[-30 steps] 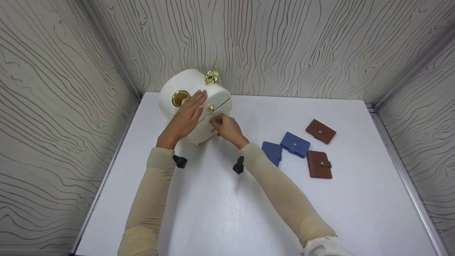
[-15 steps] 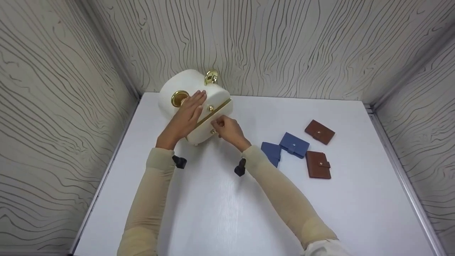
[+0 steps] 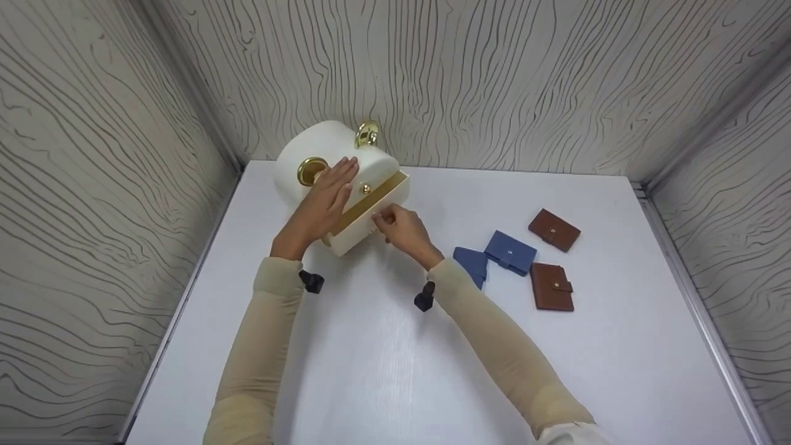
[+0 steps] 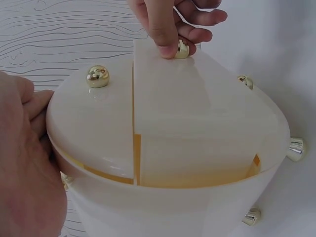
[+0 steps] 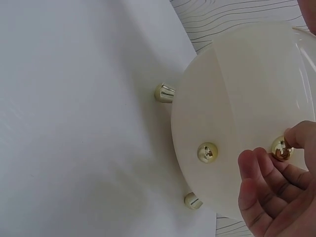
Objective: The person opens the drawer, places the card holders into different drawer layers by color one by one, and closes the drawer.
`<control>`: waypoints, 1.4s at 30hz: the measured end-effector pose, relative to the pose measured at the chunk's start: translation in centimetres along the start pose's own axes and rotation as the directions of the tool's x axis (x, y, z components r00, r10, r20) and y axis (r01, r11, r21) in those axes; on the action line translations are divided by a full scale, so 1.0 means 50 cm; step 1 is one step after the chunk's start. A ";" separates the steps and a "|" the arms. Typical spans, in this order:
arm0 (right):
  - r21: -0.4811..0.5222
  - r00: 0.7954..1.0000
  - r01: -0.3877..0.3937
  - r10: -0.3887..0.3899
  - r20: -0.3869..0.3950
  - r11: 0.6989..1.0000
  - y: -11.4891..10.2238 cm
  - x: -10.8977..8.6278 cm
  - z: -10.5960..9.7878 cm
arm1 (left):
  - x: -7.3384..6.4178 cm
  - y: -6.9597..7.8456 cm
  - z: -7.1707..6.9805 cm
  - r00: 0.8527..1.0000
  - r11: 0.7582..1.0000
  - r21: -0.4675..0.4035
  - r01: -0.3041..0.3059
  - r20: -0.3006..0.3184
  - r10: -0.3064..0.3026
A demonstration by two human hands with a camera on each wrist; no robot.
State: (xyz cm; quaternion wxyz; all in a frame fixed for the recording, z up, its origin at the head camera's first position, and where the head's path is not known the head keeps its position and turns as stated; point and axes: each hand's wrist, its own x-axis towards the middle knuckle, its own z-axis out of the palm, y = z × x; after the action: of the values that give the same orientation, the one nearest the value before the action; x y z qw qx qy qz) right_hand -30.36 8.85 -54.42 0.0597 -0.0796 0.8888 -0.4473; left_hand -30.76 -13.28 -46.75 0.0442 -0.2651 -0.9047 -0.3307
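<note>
left hand (image 3: 322, 204): i'm seeing it resting on the box (image 3: 334, 139), straight-fingered
box: standing back left on the table (image 3: 383, 346), a drawer (image 3: 366, 227) sticking out
right hand (image 3: 406, 233): pinching the drawer's knob (image 5: 280, 149)
wallets (image 3: 511, 251): two blue, two brown, lying further right

Head view high, facing forward, down — wrist views close, sharing white box (image 3: 337, 141).

Both arms (image 3: 507, 352) rise from the frame's bottom; the left hand (image 3: 322, 203), left of centre, has straight fingers (image 3: 343, 169); the right hand (image 3: 405, 231), at centre, curls into a pinch.
</note>
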 end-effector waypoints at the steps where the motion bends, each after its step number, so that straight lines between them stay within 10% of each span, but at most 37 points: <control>1: 0.001 1.000 0.003 -0.003 -0.002 1.000 0.002 -0.002 -0.001 | 0.000 -0.001 0.000 1.000 1.000 0.000 0.000 0.001 0.000; 42: 0.010 0.996 0.059 -0.058 -0.068 0.998 0.047 -0.083 -0.035 | 0.000 -0.003 0.000 1.000 1.000 -0.015 -0.017 -0.012 0.016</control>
State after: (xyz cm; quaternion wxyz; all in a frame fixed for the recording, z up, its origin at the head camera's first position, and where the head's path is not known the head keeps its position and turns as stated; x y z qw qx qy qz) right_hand -26.82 12.43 -55.12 0.0170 -0.0902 0.8848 -0.4568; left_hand -30.82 -13.38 -46.86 0.0503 -0.2709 -0.8996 -0.3388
